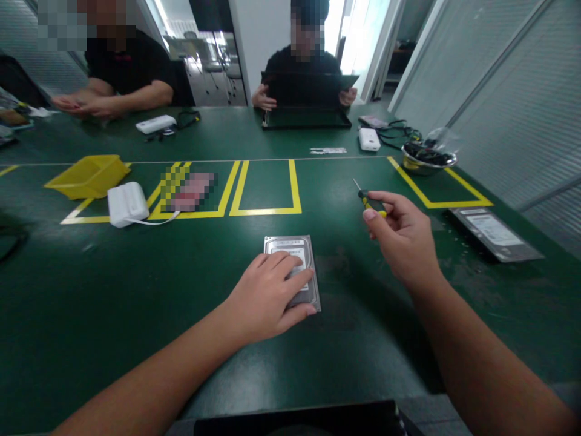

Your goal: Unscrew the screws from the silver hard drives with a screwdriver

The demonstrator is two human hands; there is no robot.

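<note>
Near the middle of the green table (190, 290) lies a silver hard drive (310, 254) with a white label. My left hand (267, 293) rests across it from the left, fingers over its top and thumb along the near edge, covering much of the label. My right hand (403, 233) is raised above the table, right of the drive. Between its thumb and fingers it pinches a small screwdriver (373, 203) with a black and yellow handle. The thin shaft points up and to the left, apart from the drive.
A second hard drive (494, 233) lies at the right, below a metal bowl (429, 160) of dark parts. At the left are a yellow bin (88, 177) and a white power bank (128, 204) cabled to a blurred object. Two people sit opposite; one holds a black panel (308, 91).
</note>
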